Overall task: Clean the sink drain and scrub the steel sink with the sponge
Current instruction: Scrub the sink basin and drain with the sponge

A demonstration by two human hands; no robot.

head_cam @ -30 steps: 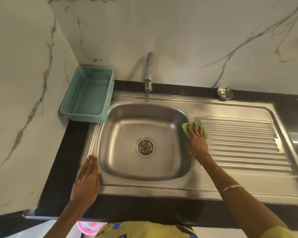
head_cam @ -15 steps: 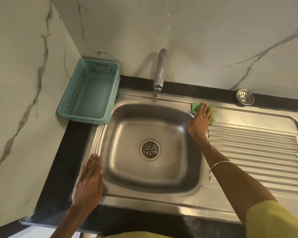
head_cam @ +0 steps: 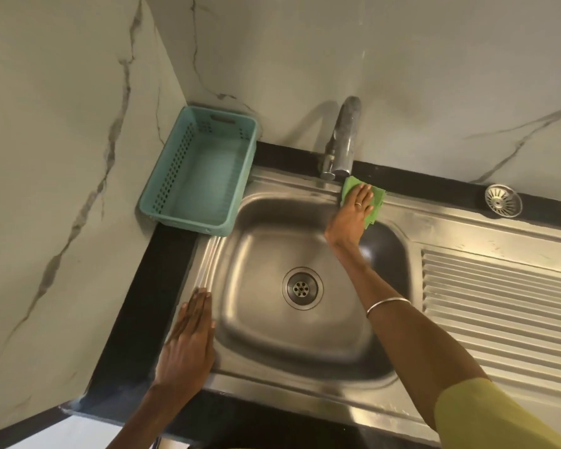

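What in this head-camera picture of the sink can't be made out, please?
- Green sponge, head view: mostly covered by the right hand, so its full shape is hidden.
- Sink draining board: cut off by the right edge and crossed by the right forearm.
- Tap base: blurred, and the spout hides its outlet.
- Drain: too small to tell whether it is clean.
- Rim under the left hand: hidden by the palm.
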